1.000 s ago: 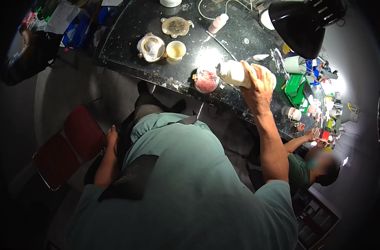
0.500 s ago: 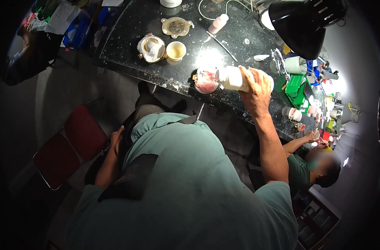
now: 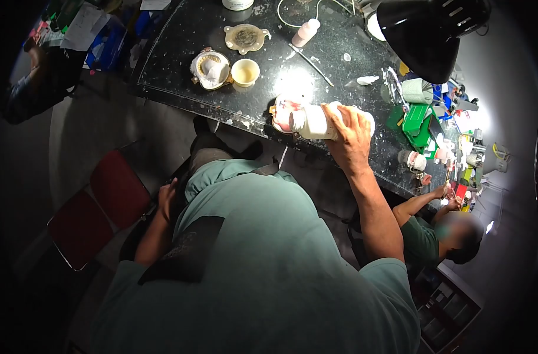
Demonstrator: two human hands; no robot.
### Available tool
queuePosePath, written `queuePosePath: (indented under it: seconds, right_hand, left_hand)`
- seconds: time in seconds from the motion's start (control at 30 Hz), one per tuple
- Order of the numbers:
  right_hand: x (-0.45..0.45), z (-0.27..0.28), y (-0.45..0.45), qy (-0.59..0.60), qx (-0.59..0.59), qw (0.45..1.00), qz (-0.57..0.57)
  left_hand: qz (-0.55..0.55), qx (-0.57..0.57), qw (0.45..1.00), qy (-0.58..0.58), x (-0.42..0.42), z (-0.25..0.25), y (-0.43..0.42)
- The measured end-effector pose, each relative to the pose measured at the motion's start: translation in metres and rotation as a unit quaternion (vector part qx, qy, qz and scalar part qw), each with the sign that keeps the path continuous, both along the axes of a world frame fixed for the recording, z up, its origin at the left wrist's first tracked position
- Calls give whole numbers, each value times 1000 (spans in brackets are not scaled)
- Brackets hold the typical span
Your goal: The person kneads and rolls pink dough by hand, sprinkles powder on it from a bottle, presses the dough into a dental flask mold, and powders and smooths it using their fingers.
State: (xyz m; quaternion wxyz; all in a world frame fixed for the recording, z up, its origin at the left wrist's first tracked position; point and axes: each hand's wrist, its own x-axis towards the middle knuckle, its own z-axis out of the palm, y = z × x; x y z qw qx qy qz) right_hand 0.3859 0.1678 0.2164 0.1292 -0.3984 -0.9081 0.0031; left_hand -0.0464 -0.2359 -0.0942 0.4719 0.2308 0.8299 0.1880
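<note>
My right hand [image 3: 350,137] is wrapped round a white plastic bottle [image 3: 316,122], which lies tilted on its side in the air with its open mouth to the left. Under and beside that mouth is a round dental flask half [image 3: 279,115] with a pink inside, partly covered by the bottle. Whether anything flows out cannot be made out. My left hand [image 3: 167,193] hangs low at my left side, by my hip and away from the bench. Its fingers are mostly hidden in shadow.
On the black bench [image 3: 180,71] stand a flask half with a white cast [image 3: 211,68], a small cup [image 3: 245,72], a metal plate [image 3: 245,38], a pinkish bottle [image 3: 306,32] and a thin tool [image 3: 312,65]. A black lamp [image 3: 422,41] overhangs. A co-worker [image 3: 425,239] sits at right.
My right hand has moved the bottle a little left and towards me, so its mouth now overlaps the pink flask half. My left hand stays at my side.
</note>
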Motion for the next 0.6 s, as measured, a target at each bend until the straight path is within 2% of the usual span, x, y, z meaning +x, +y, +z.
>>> queuePosePath:
  seconds: [0.07,0.17,0.2,0.23,0.27,0.3,0.37,0.47,0.53,0.6]
  right_hand:
    - [0,-1,-1,1,8,1000,3]
    - [0,-2,-2,1,4,1000,0]
    - [1,-2,-3,0,0,1000,-3]
    - [2,-2,-4,-2,3,1000,-2]
    - [3,-3,-5,-5,5,1000,-2]
    - [5,-4,-6,-7,8,1000,-2]
    - [8,-7,-9,-11,10,1000,-9]
    - [13,-7,-14,-9,5,1000,-17]
    - [15,-9,-13,-6,4,1000,-25]
    - [20,-13,-15,-9,-1,999,-32]
  left_hand:
    - [156,-45,982,-95,11,21,17]
    - [184,-44,977,-98,3,-5,5]
    - [121,92,988,-30,12,-18,-4]
    - [55,228,971,35,21,-28,-14]
    - [-14,354,929,108,31,-38,-24]
    - [-38,383,916,112,36,-39,-24]
    - [-43,374,924,73,50,-29,-8]
    - [26,259,962,-82,63,-5,23]
    - [119,157,954,-227,73,47,65]
    - [195,73,921,-330,79,105,105]
